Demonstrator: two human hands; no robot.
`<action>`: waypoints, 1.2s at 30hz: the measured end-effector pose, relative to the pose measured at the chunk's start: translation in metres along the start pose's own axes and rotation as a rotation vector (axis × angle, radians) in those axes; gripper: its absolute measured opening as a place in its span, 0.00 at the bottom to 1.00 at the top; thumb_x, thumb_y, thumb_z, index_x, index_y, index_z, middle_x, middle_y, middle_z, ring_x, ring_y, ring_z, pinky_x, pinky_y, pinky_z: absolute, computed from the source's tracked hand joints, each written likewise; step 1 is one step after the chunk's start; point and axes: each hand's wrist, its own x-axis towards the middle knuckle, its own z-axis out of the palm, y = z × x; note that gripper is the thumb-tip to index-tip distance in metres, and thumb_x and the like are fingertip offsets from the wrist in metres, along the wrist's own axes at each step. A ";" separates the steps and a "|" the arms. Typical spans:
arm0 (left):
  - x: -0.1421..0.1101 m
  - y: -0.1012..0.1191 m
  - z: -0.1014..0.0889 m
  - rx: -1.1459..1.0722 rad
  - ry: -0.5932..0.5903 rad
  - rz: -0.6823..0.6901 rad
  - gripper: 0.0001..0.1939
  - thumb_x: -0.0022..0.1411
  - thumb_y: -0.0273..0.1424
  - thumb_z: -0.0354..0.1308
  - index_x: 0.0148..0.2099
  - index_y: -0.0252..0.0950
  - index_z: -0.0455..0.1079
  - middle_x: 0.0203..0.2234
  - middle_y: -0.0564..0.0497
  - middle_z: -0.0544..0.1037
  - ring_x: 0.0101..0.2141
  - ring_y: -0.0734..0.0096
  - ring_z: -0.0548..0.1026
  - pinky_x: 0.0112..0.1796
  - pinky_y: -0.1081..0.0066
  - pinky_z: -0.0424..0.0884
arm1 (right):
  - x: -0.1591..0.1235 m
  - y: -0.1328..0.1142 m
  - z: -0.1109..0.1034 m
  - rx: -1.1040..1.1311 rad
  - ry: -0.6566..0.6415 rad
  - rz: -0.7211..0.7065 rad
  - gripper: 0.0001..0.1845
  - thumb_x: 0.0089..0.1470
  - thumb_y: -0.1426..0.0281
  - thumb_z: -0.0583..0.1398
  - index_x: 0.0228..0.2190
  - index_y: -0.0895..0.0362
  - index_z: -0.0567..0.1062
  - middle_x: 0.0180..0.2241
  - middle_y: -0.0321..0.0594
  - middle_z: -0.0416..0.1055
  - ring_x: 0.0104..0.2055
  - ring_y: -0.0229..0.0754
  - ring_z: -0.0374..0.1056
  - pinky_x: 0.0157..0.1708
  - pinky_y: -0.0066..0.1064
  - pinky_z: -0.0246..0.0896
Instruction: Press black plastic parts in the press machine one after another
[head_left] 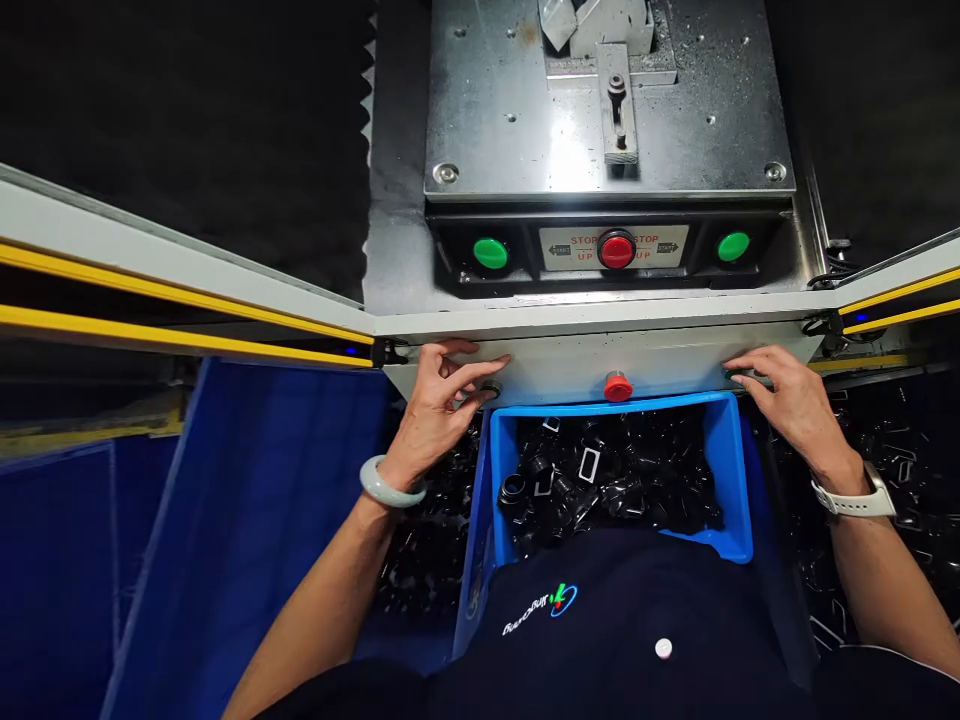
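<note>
Left hand (442, 400) is reaching to the left end of the pale front panel (555, 362). Its index finger is extending along the panel, while its thumb is lying at the left dark button (491, 391), just below that fingertip. Grip: thumb and index are standing apart with a gap, holding nothing; the button is sitting at the thumb tip, on the near side of the gap. Whether the thumb is pressing, cannot tell.

Right hand (791, 400) is working at the panel's right end. Thumb and index are forming a narrow gap, and the right button (733, 374) is showing at their tips, partly hidden. Whether they are closing on it, cannot tell.

A red push button (618, 387) is projecting from the panel between the two hands, well apart from both. On the near side, a blue bin (735, 480) is holding black parts (645, 460), lying between the forearms. On the far side, a black console (525, 285) is carrying a green button at left (490, 253), another at right (733, 247), and a red one between; beyond it, a metal plate (495, 130) is bearing a clamped fixture (616, 120).
</note>
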 end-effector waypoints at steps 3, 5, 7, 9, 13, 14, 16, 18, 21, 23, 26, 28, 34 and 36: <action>-0.001 0.007 0.004 0.099 0.066 -0.061 0.17 0.65 0.26 0.60 0.55 0.42 0.80 0.53 0.45 0.68 0.36 0.71 0.71 0.38 0.65 0.76 | 0.000 -0.005 0.005 -0.034 0.047 0.045 0.12 0.66 0.73 0.56 0.38 0.53 0.80 0.40 0.42 0.76 0.45 0.46 0.73 0.48 0.40 0.71; -0.005 0.017 0.009 0.190 0.126 -0.094 0.17 0.66 0.25 0.60 0.55 0.43 0.79 0.54 0.45 0.69 0.39 0.66 0.73 0.41 0.62 0.76 | -0.008 -0.016 0.013 -0.073 0.085 0.068 0.13 0.68 0.73 0.54 0.42 0.52 0.79 0.43 0.46 0.75 0.48 0.50 0.71 0.50 0.44 0.69; -0.010 0.034 0.015 0.227 0.197 -0.075 0.17 0.68 0.25 0.60 0.56 0.42 0.78 0.54 0.43 0.71 0.46 0.59 0.74 0.46 0.58 0.75 | -0.020 -0.035 0.024 -0.091 0.123 0.056 0.14 0.69 0.71 0.54 0.47 0.51 0.78 0.46 0.47 0.74 0.51 0.52 0.69 0.52 0.47 0.69; -0.018 0.058 0.024 0.184 0.201 0.012 0.14 0.71 0.25 0.59 0.55 0.39 0.76 0.50 0.43 0.74 0.49 0.57 0.74 0.48 0.58 0.73 | -0.034 -0.058 0.038 -0.059 0.086 0.009 0.12 0.70 0.71 0.54 0.47 0.52 0.78 0.49 0.47 0.73 0.50 0.50 0.71 0.49 0.45 0.72; -0.035 0.112 0.054 0.146 -0.126 0.314 0.07 0.75 0.27 0.56 0.50 0.36 0.74 0.42 0.47 0.81 0.43 0.62 0.75 0.43 0.63 0.69 | -0.051 -0.098 0.058 -0.052 -0.092 -0.047 0.10 0.69 0.66 0.58 0.46 0.56 0.77 0.59 0.51 0.67 0.44 0.45 0.75 0.35 0.36 0.75; -0.039 0.122 0.062 0.193 -0.222 0.374 0.07 0.75 0.27 0.55 0.50 0.35 0.74 0.42 0.47 0.81 0.43 0.62 0.75 0.42 0.63 0.69 | -0.052 -0.104 0.059 -0.070 -0.091 -0.056 0.11 0.69 0.65 0.59 0.47 0.56 0.76 0.59 0.53 0.66 0.45 0.46 0.75 0.35 0.36 0.75; -0.043 0.136 0.079 0.320 -0.381 0.439 0.07 0.75 0.25 0.54 0.49 0.33 0.74 0.44 0.44 0.81 0.44 0.60 0.75 0.43 0.62 0.68 | -0.055 -0.111 0.061 -0.079 -0.070 -0.090 0.11 0.69 0.66 0.58 0.48 0.55 0.77 0.57 0.52 0.68 0.50 0.49 0.74 0.41 0.38 0.76; -0.044 0.142 0.093 0.439 -0.484 0.439 0.08 0.74 0.22 0.53 0.47 0.31 0.74 0.44 0.42 0.81 0.45 0.59 0.75 0.44 0.62 0.68 | -0.059 -0.113 0.064 -0.048 -0.110 -0.107 0.11 0.70 0.67 0.56 0.48 0.54 0.77 0.55 0.50 0.71 0.54 0.50 0.72 0.44 0.39 0.76; -0.042 0.143 0.103 0.556 -0.537 0.389 0.09 0.73 0.20 0.52 0.44 0.30 0.74 0.40 0.41 0.80 0.45 0.58 0.75 0.42 0.62 0.69 | -0.063 -0.109 0.077 0.056 -0.302 -0.062 0.13 0.67 0.68 0.59 0.51 0.52 0.76 0.48 0.48 0.76 0.51 0.53 0.73 0.43 0.43 0.76; -0.040 0.143 0.104 0.590 -0.540 0.363 0.08 0.73 0.20 0.52 0.43 0.31 0.73 0.37 0.42 0.79 0.44 0.57 0.74 0.41 0.62 0.68 | -0.063 -0.104 0.086 0.123 -0.387 -0.039 0.15 0.64 0.67 0.63 0.52 0.52 0.76 0.45 0.45 0.78 0.47 0.54 0.75 0.44 0.46 0.75; -0.037 0.145 0.100 0.609 -0.520 0.362 0.08 0.72 0.20 0.53 0.48 0.29 0.73 0.38 0.42 0.78 0.43 0.57 0.74 0.40 0.62 0.67 | -0.057 -0.097 0.089 0.185 -0.396 -0.032 0.15 0.63 0.66 0.65 0.52 0.51 0.76 0.46 0.42 0.79 0.48 0.52 0.75 0.48 0.46 0.75; -0.034 0.147 0.096 0.618 -0.516 0.366 0.13 0.70 0.18 0.53 0.54 0.27 0.71 0.41 0.40 0.77 0.43 0.56 0.74 0.40 0.62 0.67 | -0.054 -0.094 0.078 0.227 -0.373 -0.007 0.17 0.64 0.63 0.64 0.53 0.50 0.75 0.49 0.42 0.78 0.50 0.50 0.75 0.49 0.43 0.75; -0.029 0.145 0.079 0.585 -0.626 0.337 0.12 0.66 0.15 0.50 0.42 0.32 0.72 0.44 0.40 0.76 0.40 0.57 0.73 0.38 0.62 0.67 | -0.086 -0.063 -0.016 0.192 0.045 0.357 0.28 0.58 0.46 0.65 0.52 0.49 0.76 0.48 0.44 0.78 0.37 0.46 0.75 0.38 0.41 0.73; -0.030 0.142 0.072 0.532 -0.618 0.326 0.12 0.66 0.15 0.49 0.43 0.33 0.70 0.42 0.42 0.76 0.39 0.58 0.73 0.38 0.61 0.68 | -0.108 -0.048 -0.048 -0.142 0.188 0.434 0.31 0.61 0.42 0.60 0.54 0.49 0.76 0.46 0.51 0.77 0.40 0.55 0.74 0.37 0.48 0.70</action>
